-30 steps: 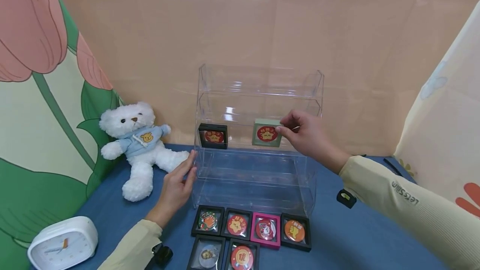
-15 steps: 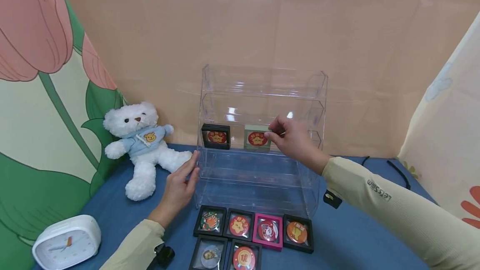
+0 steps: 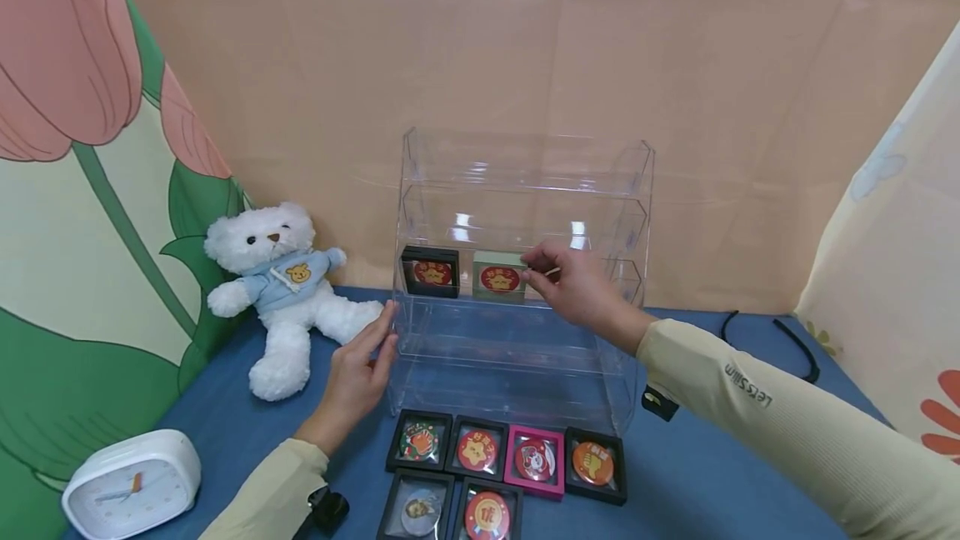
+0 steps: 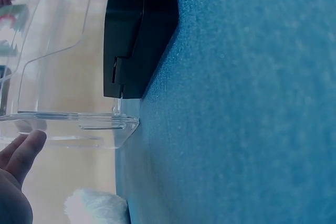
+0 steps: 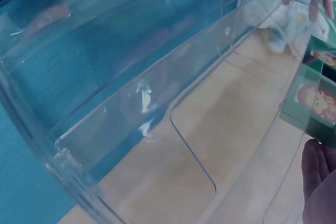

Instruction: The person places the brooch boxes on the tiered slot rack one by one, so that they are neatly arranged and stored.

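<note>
With thumb and fingers, my right hand (image 3: 581, 292) pinches the right edge of a green framed badge (image 3: 499, 277), which bears a red round picture. It stands upright on a middle tier of the clear acrylic display rack (image 3: 510, 330). A small gap to its left separates it from black framed badges (image 3: 431, 273) on that tier. The straight fingers of my left hand (image 3: 352, 390) touch the rack's left side; the left wrist view shows these fingertips (image 4: 35, 139) at the clear panel. In the right wrist view the green frame (image 5: 296, 114) is partly cut off.
Several framed badges lie in front of the rack, among them a pink one (image 3: 533, 462) and a black one (image 3: 596, 465). A white teddy bear (image 3: 285, 298) sits left of the rack. A white clock (image 3: 133, 486) stands front left, and a black cable (image 3: 798, 348) lies right.
My right hand has slid the green framed badge leftwards along the tier, nearer to the black ones. The left hand has stayed at the rack's side.
</note>
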Motion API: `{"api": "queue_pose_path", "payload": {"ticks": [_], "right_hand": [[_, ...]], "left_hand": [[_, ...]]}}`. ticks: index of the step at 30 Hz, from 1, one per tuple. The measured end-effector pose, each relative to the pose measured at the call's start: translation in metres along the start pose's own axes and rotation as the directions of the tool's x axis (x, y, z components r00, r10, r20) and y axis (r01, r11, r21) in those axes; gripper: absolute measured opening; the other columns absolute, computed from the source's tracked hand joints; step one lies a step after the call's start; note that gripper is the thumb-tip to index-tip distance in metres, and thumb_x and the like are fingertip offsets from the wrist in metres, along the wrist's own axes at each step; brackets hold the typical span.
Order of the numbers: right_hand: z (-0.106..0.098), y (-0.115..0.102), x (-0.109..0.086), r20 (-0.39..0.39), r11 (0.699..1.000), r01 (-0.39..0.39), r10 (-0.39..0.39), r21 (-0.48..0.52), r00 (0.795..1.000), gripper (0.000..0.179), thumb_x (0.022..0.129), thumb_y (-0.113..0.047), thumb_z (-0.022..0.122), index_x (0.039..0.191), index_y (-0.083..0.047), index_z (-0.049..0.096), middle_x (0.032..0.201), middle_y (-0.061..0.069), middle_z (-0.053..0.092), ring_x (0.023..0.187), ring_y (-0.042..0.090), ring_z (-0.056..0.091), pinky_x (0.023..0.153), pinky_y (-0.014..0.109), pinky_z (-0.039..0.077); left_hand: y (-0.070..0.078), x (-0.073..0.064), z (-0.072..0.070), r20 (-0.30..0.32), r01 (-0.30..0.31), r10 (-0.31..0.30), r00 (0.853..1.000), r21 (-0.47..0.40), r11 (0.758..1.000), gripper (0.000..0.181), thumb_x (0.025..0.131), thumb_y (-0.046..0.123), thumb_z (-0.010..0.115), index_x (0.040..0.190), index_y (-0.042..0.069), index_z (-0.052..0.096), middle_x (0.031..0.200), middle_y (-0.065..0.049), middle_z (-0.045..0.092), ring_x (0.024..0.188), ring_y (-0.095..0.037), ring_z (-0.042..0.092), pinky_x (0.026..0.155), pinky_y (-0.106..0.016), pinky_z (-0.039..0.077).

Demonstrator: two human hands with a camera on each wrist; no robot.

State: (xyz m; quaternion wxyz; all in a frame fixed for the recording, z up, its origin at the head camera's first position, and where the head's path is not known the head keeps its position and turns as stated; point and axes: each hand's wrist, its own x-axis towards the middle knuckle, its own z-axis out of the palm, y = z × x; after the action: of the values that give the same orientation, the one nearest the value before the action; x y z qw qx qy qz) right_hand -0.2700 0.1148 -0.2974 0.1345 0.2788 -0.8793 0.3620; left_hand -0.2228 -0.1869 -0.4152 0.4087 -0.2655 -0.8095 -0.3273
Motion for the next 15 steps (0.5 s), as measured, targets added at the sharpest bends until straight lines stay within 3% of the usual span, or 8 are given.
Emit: {"api": "queue_pose_path", "payload": {"ticks": [8,15], "right_hand": [[0.0071,-0.0033,0.0046,-0.020,0.997,0.079,-0.079,-0.004,0.997,0.018,0.088,-0.005,0.067,0.105,-0.007,0.062,0.091,0.001,0.067,0.080,0.012,0.062,0.070,0.029,0.055],[0.0110,-0.0053,0.0068,-0.027,0.997,0.068,-0.069,-0.027,0.997,0.016,0.089,-0.006,0.066,0.105,-0.007,0.061,0.091,0.001,0.068,0.079,0.012,0.061,0.069,0.029,0.054]], "left_hand": [[-0.0010,-0.0006,-0.0004,-0.002,-0.005,0.005,1.000,0.004,1.000,0.057,0.083,-0.013,0.063,0.137,-0.003,0.046,0.130,-0.015,0.055,0.085,-0.023,0.067,0.059,-0.019,0.053],[-0.0015,-0.0008,0.0011,-0.007,-0.006,0.006,1.000,0.004,1.000,0.056,0.083,-0.013,0.063,0.136,-0.005,0.047,0.130,-0.016,0.055,0.095,-0.028,0.065,0.060,-0.022,0.054]]}}
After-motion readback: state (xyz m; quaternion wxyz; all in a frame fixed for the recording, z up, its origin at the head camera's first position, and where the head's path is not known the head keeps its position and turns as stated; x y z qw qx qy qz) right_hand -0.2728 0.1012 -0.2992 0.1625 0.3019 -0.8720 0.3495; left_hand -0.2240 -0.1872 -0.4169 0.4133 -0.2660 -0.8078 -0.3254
